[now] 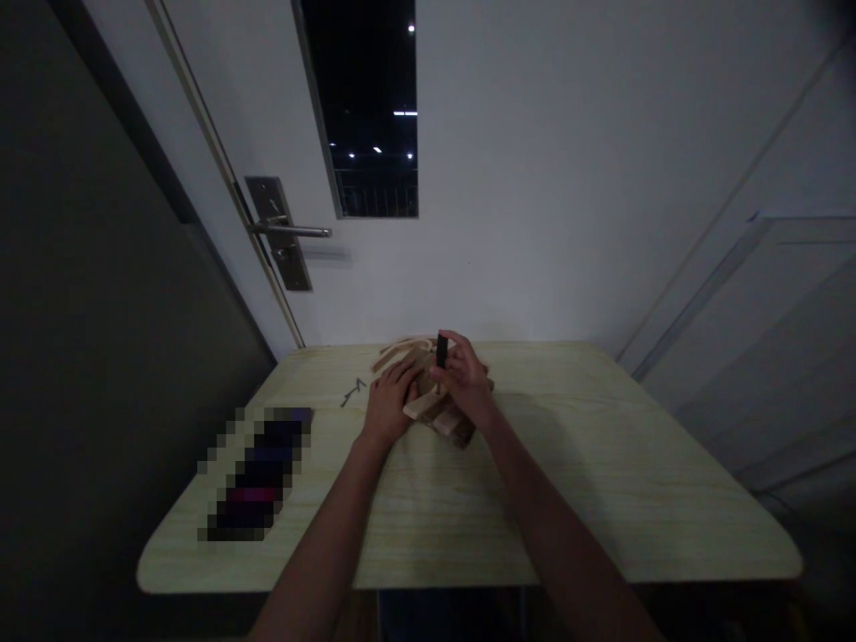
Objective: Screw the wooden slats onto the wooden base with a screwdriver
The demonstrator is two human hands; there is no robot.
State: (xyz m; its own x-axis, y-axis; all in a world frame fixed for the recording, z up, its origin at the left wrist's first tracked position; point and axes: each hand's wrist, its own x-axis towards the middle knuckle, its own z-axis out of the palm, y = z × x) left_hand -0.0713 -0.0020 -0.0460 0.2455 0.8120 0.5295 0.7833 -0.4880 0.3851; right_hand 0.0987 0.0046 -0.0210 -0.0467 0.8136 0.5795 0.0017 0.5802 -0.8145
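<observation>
My right hand (466, 379) is closed around the upright black handle of a screwdriver (442, 349). The tool's lower end meets a small assembly of pale wooden pieces (447, 419) on the table. My left hand (390, 401) grips the left side of this wooden assembly, with its fingers over the top and its thumb towards the near side. Just behind the fingers lie curved wooden strips (394, 346). Several thin dark screws (353, 392) lie on the table to the left of my left hand.
The table (602, 499) has a pale wood-grain top with rounded front corners. A pixelated dark object (260, 477) lies on its left side. Behind the table stands a white door (508, 178) with a metal lever handle (294, 231) and a narrow window (374, 107).
</observation>
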